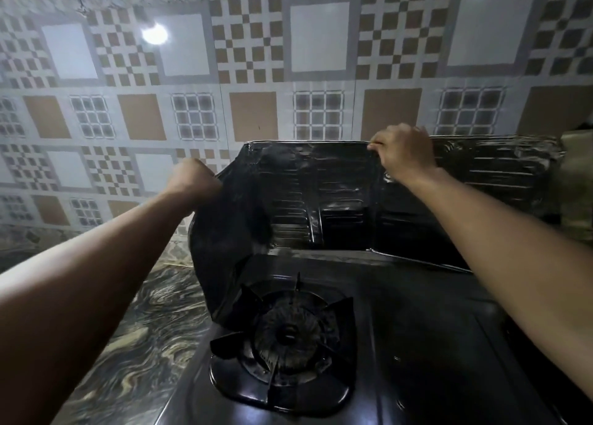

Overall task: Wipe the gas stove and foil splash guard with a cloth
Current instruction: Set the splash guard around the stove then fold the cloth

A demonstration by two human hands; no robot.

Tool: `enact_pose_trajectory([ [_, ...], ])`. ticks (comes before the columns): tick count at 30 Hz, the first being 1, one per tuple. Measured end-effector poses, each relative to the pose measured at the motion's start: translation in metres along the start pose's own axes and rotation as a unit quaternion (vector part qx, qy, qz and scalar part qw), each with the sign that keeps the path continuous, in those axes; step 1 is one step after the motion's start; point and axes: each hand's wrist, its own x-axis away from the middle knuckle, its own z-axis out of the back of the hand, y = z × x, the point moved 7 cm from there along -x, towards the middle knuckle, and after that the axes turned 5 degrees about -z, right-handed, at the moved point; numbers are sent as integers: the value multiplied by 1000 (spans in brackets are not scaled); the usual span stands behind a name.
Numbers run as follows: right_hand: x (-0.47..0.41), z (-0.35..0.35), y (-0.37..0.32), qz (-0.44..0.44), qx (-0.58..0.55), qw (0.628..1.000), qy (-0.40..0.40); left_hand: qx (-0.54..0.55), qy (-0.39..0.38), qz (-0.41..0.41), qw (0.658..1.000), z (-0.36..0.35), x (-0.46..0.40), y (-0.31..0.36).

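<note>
A dark gas stove (417,344) fills the lower right, with its left burner and pan support (285,338) in front. Behind and around its left side stands a dark, crinkled foil splash guard (337,199). My left hand (192,180) grips the top edge of the guard's left wing. My right hand (404,151) pinches the top edge of the back panel near its middle. No cloth is visible in either hand or on the stove.
A patterned tiled wall (256,71) rises behind the guard, with a light reflected at upper left. A marbled dark countertop (138,328) lies left of the stove. A pale greenish object (577,180) sits at the right edge.
</note>
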Motion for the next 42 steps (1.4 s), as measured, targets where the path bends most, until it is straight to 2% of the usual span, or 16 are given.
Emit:
enact_pose_trajectory([
  [3,13,-19,-2,6,11,999,-32,-15,-32,12,999,-18,9,-9],
  [7,31,-63,18,-80,4,972,-219,-27,-59,35,997,-31,18,-22],
  [11,50,-87,30,-97,10,951,-292,-11,-93,57,994,-38,26,-33],
  [14,53,-93,35,-105,11,953,-283,-10,-103,63,993,-39,28,-41],
  [18,43,-88,39,-116,-14,969,-217,3,-91,70,993,-36,21,-52],
  [22,44,-94,33,-116,-39,956,-268,19,-88,85,992,-40,21,-56],
  [24,43,-94,34,-126,-44,957,-259,26,-94,85,992,-44,20,-54],
  [28,40,-90,36,-138,-6,967,-215,44,-116,88,988,-51,22,-46],
  [31,44,-96,36,-145,10,963,-228,67,-146,91,983,-55,28,-41],
  [35,47,-106,30,-147,-13,958,-245,113,-206,111,966,-60,38,-40],
  [38,44,-107,25,-150,-17,964,-218,173,-248,128,944,-64,47,-37],
  [42,42,-108,14,-159,-25,969,-189,188,-242,124,944,-65,45,-35],
])
